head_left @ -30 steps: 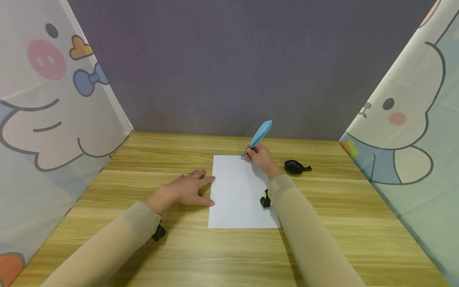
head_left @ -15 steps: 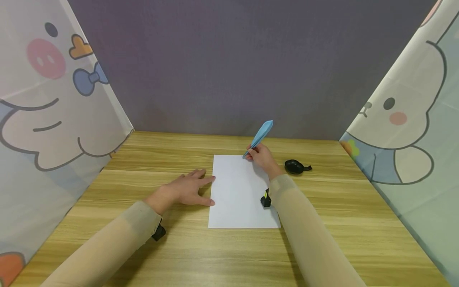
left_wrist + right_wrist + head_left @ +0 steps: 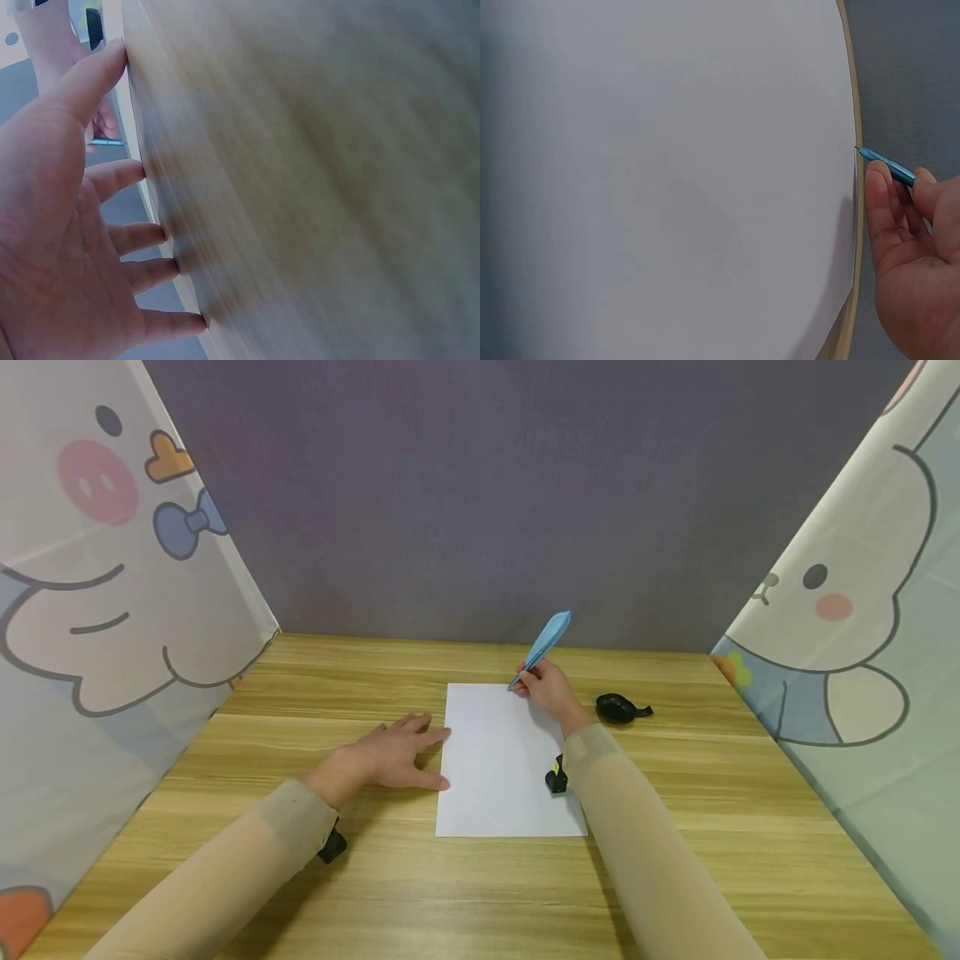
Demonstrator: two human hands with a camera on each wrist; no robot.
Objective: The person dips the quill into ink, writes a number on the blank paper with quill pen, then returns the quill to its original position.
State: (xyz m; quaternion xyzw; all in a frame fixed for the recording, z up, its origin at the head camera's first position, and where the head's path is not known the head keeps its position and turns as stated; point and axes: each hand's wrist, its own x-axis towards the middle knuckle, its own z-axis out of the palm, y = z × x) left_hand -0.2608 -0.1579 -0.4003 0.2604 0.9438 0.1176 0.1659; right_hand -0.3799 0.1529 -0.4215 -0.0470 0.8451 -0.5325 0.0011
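Observation:
A white sheet of paper (image 3: 495, 760) lies on the wooden table, its surface showing no marks. My right hand (image 3: 550, 692) pinches a light blue feather pen (image 3: 550, 639) near its tip, over the paper's far edge. In the right wrist view the pen's fine point (image 3: 857, 148) meets the edge of the sheet, with thumb and fingers round the blue barrel (image 3: 892, 166). My left hand (image 3: 393, 753) is spread flat beside the paper, thumb and index fingertip on its left edge. Its fingertips (image 3: 176, 266) rest on the tabletop in the left wrist view.
A small black oval object with a short strap (image 3: 617, 709) lies on the table (image 3: 720, 827) to the right of the paper. A grey panel (image 3: 480, 502) rises behind the table. Cartoon-printed cloths (image 3: 847, 693) hang at both sides.
The right hand and feather pen have shifted slightly to the right along the paper's far edge, then stayed nearly still. The left hand has not moved.

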